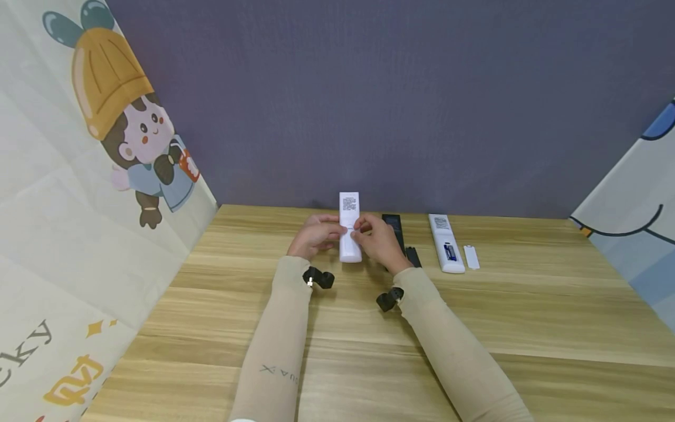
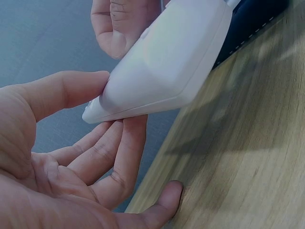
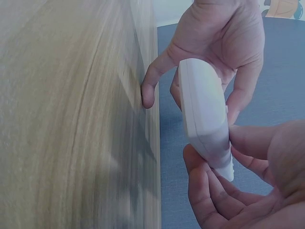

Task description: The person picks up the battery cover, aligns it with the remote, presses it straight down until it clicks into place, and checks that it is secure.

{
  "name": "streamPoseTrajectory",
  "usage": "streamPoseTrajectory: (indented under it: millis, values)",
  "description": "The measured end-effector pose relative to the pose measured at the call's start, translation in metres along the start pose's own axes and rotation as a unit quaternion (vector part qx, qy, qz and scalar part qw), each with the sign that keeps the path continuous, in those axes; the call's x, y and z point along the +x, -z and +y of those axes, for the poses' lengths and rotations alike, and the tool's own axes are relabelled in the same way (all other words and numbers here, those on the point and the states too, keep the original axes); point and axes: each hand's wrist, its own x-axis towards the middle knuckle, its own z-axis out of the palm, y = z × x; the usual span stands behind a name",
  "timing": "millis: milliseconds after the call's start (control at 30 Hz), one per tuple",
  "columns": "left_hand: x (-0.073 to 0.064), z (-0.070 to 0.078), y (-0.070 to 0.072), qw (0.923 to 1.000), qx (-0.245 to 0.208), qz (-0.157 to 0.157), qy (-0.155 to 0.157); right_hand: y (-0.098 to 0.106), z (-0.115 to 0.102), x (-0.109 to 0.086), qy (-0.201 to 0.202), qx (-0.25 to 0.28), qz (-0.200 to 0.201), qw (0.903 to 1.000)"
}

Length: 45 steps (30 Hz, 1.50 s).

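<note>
A white remote control is held between both hands, its back with printed text facing up toward the head camera. My left hand grips its left edge, thumb on the back and other fingers underneath. From the other side my right hand pinches it, the thumb and a fingertip near the battery cover seam at mid-length. The left wrist view shows the remote tilted above the table, with the left little finger touching the wood. In the right wrist view, the remote's end appears side-on between the hands.
Right of the hands lies a black remote, partly hidden, with a black battery cover beside it. Farther right, another white remote has its compartment open with a blue battery inside; a white cover lies next to it. A dark panel stands behind.
</note>
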Motion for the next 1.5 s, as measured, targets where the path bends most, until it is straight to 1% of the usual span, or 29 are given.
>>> streamPoseTrajectory:
  millis: [167, 433, 667, 900, 1133, 1500]
  values:
    - [-0.0015, 0.0006, -0.0002, 1.0, 0.004, 0.003, 0.001, 0.0001, -0.0009, -0.0002, -0.001, -0.004, 0.0, 1.0]
    - [0.0001, -0.001, 0.0007, 1.0, 0.006, 0.004, 0.004, -0.0015, -0.0008, 0.0002, -0.012, -0.001, -0.002, 0.9999]
    - [0.0007, -0.0015, 0.0003, 1.0, 0.005, 0.003, 0.001, -0.0016, -0.0006, 0.0002, -0.008, -0.002, 0.0, 1.0]
    - [0.0002, -0.0002, 0.0003, 0.9998, 0.019, 0.006, 0.0, -0.003, -0.0008, -0.0002, -0.008, -0.008, 0.0, 0.9999]
    - [0.0002, 0.0016, -0.0006, 0.9992, 0.037, 0.011, -0.011, -0.0031, -0.0026, -0.0014, -0.013, -0.01, 0.001, 0.9999]
    - [-0.0009, 0.0046, -0.0018, 0.9988, 0.047, 0.013, -0.007, -0.0042, -0.0033, -0.0023, -0.022, -0.008, -0.007, 0.9997]
